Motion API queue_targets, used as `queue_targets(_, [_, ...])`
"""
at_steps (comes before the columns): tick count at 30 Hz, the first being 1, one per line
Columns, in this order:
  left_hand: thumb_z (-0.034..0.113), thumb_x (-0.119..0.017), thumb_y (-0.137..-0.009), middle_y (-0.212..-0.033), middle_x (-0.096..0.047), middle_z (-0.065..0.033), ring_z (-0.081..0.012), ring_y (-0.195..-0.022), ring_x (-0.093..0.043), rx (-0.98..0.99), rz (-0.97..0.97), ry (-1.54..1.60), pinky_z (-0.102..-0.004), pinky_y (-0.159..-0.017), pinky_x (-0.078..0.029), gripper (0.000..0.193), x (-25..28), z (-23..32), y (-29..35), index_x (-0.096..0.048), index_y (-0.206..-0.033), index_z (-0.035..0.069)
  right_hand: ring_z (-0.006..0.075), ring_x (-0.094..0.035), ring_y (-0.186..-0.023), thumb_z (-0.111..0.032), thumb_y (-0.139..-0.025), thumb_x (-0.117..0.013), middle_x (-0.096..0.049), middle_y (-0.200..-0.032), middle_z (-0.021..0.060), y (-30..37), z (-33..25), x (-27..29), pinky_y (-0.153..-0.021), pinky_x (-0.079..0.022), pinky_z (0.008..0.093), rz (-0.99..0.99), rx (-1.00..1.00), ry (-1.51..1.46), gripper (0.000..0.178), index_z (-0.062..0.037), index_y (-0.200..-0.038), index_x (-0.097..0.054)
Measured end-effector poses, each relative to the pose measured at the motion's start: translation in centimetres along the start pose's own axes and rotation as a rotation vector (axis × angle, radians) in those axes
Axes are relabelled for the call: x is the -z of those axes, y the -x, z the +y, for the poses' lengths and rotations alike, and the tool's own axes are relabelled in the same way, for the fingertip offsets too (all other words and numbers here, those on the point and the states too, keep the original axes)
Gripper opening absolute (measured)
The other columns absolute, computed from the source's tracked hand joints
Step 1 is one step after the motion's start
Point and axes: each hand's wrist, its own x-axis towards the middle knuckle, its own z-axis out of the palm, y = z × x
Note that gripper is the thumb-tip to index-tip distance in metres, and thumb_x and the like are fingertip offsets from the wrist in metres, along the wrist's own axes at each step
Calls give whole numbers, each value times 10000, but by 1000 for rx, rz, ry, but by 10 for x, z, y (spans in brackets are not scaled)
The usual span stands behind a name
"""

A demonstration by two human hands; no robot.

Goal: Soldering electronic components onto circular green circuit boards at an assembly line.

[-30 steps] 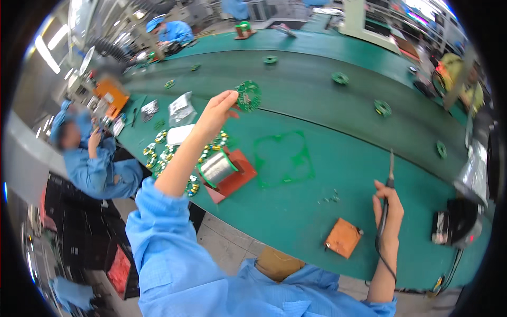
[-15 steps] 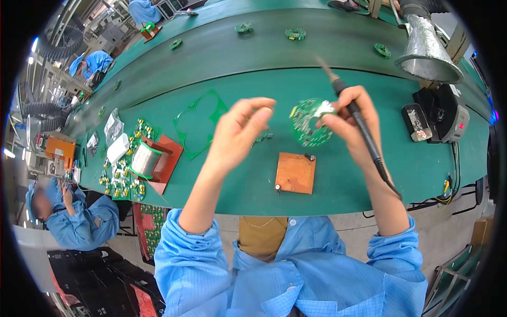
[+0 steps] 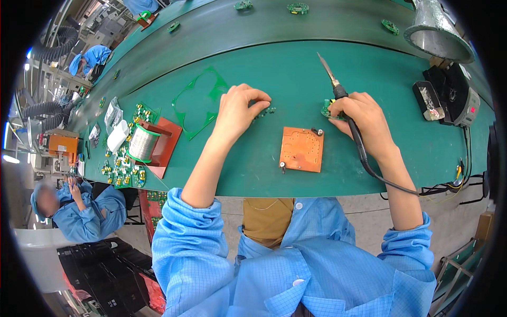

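My right hand (image 3: 366, 120) is closed around a soldering iron (image 3: 340, 91), its bare tip pointing away from me to the far left. The same hand has a round green circuit board (image 3: 326, 109) at its fingertips, mostly hidden by the fingers. My left hand (image 3: 238, 110) is raised in a pinch beside a few small green boards (image 3: 270, 110) on the table; whatever is between its fingertips is too small to make out. Between my hands and nearer to me lies an orange-brown square fixture (image 3: 301, 150) with small posts at two corners.
To the left are a solder wire reel (image 3: 143, 143) on a red-brown stand, a thin green cut-out frame (image 3: 177, 108) and a cluster of small boards (image 3: 122, 171). A soldering station (image 3: 465, 105) and metal fume hood (image 3: 438, 39) stand right. Round boards (image 3: 298, 8) lie on the far belt.
My right hand has turned and lowered the round board, so its face no longer shows fully. My left fingers have closed together near the small boards. The whole view has shifted a little.
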Motion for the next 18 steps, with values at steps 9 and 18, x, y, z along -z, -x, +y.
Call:
queue_targets(9, [104, -627, -780, -826, -537, -99, -275, -859, -483, -268, -157, -139, -344, -785, -424, 71, 9, -3, -13, -617, -794, 35, 210, -516, -677, -41, -659, -717, -555, -712, 30, 1, 5, -4, -631, -406, 319, 37, -10, -41, 217, -80, -810, -567])
queue_targets(18, [96, -584, -831, -883, -513, -106, -279, -888, -468, -305, -72, -200, -360, -799, -420, 74, 4, -4, -4, -579, -868, 32, 209, -515, -692, -49, -681, -712, -567, -744, 28, 4, 8, -5, -627, -414, 325, 62, -25, -66, 209, -84, -829, -568])
